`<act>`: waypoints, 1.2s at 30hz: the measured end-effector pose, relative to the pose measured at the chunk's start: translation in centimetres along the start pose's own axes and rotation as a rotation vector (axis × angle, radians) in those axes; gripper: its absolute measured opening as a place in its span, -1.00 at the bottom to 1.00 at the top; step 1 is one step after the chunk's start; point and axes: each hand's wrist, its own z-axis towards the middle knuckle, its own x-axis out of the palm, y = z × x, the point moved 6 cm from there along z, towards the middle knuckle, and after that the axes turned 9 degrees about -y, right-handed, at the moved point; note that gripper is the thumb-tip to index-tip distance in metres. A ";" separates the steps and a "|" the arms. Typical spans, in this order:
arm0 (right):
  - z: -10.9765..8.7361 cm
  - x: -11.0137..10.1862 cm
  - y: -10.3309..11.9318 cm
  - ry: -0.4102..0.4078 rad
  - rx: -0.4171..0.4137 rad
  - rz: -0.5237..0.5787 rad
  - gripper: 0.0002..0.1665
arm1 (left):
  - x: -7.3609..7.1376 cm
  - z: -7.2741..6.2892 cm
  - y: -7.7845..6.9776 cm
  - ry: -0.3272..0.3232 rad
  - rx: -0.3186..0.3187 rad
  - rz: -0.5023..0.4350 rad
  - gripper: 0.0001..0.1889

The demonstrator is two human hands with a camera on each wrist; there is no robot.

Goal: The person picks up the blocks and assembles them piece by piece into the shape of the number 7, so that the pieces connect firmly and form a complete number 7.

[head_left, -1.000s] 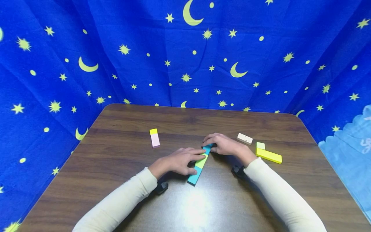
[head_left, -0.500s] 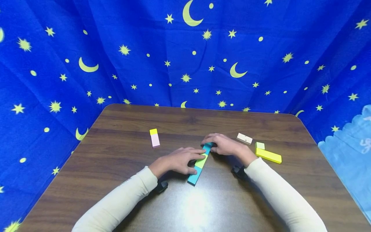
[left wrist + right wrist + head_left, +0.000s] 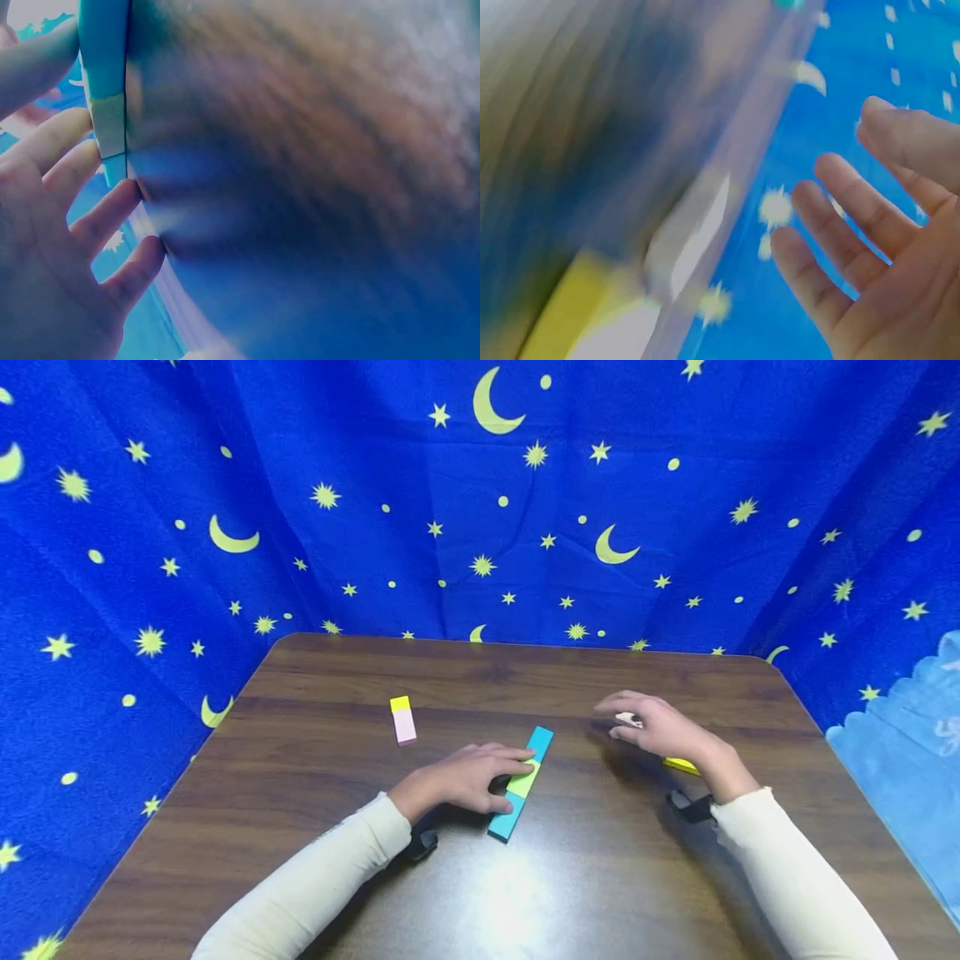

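Observation:
In the head view, a far blue block [image 3: 541,740], a yellow-green block [image 3: 522,780] and a near blue block [image 3: 503,823] lie end to end in a slanted row on the table. My left hand [image 3: 474,778] rests along the row's left side, fingertips on the yellow-green block and thumb at the near blue one. The left wrist view shows those fingers extended against the row. Over the right part of the table, my right hand [image 3: 663,728] hovers with spread fingers and holds nothing. It partly covers a white block [image 3: 627,719] and a yellow block [image 3: 681,766].
A pink block [image 3: 404,727] with a yellow block [image 3: 400,702] at its far end lies left of the row. The wooden table [image 3: 337,677] ends at the back against a blue curtain [image 3: 420,468] with moons and stars. Light-blue cloth [image 3: 915,760] hangs at the right.
My right hand has let go of the far blue block and moved right, over the white and yellow blocks. The left hand stays at the row, which lies as before.

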 end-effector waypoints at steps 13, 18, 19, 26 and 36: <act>-8.0 -4.8 -6.4 -0.108 0.177 -0.112 -0.57 | -0.3 -0.2 -0.2 -0.008 -0.005 -0.020 -0.35; -8.9 -4.5 -7.4 -0.096 0.216 -0.106 -0.57 | -0.2 -0.1 -0.3 -0.009 0.002 -0.016 -0.35; -8.9 -4.4 -7.4 -0.096 0.215 -0.104 -0.57 | -0.2 -0.1 -0.3 -0.008 0.000 -0.018 -0.35; -8.5 -3.7 -7.9 -0.088 0.226 -0.063 -0.57 | -0.1 -0.1 -0.2 -0.005 -0.012 -0.034 -0.35; -6.7 -2.7 -8.4 -0.086 0.220 -0.072 -0.65 | -0.1 -0.2 -0.2 -0.009 -0.011 -0.029 -0.36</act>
